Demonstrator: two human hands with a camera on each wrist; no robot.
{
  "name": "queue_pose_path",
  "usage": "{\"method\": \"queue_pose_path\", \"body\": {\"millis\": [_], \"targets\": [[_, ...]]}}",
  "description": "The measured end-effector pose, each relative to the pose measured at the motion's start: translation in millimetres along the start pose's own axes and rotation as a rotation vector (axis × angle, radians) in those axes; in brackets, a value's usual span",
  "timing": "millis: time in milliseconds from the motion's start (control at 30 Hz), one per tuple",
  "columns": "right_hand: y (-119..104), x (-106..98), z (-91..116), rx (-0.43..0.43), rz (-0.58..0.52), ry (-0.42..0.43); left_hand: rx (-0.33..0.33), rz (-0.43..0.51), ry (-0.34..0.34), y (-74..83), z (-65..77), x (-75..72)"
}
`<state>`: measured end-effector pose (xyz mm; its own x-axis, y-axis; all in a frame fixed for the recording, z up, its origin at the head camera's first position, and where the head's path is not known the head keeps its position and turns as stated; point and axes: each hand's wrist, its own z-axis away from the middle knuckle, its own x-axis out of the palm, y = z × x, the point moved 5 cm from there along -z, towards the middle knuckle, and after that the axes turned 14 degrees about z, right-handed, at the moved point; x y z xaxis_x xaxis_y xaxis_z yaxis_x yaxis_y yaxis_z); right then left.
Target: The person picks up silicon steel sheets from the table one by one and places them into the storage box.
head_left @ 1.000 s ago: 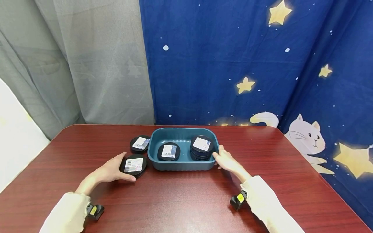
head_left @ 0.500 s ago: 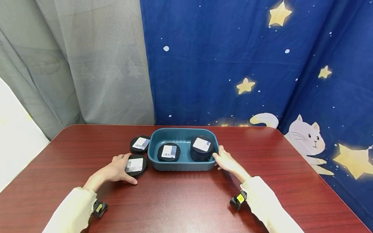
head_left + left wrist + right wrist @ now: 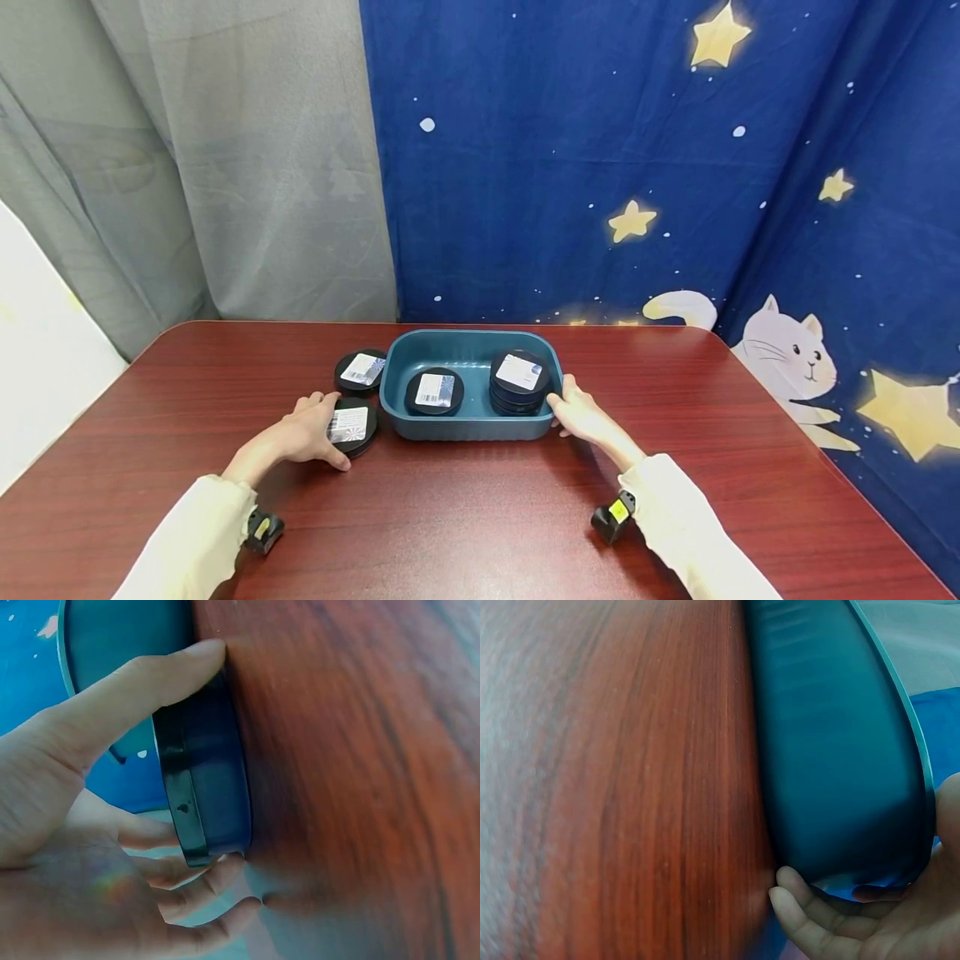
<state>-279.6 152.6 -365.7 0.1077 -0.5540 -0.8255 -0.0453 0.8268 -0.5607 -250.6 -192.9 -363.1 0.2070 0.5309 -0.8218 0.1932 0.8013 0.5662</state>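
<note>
My left hand (image 3: 303, 433) grips a flat round black lidded container (image 3: 356, 427) with a white label on top. It stands on the table, left of the teal bin (image 3: 465, 429). In the left wrist view the thumb lies along one side of this container's wall (image 3: 214, 772), and curled fingers reach around the other. My right hand (image 3: 585, 412) holds the bin's right end, thumb by the rim, fingertips low against the outer wall (image 3: 832, 750). Inside the bin are a single round container (image 3: 435, 392) on the left and a stack of similar ones (image 3: 519, 379) on the right.
Another labelled black container (image 3: 362, 371) stands behind the left hand, close to the bin's left end. The reddish wooden table (image 3: 450, 517) ends at a far edge before grey and blue curtains (image 3: 525, 167).
My left hand has moved right, and its fingers have closed in around the round container, covering part of the label. The right hand and the bin have stayed in place.
</note>
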Motion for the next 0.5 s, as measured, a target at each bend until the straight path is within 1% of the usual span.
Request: {"method": "queue_pose_path", "body": {"millis": [233, 500], "targets": [[-1.1, -0.9, 1.6, -0.003, 0.001, 0.002, -0.002, 0.016, -0.027, -0.4, -0.8, 0.2], [-1.2, -0.8, 1.6, -0.005, 0.003, 0.005, 0.04, 0.03, -0.004, -0.9, -0.7, -0.1]]}}
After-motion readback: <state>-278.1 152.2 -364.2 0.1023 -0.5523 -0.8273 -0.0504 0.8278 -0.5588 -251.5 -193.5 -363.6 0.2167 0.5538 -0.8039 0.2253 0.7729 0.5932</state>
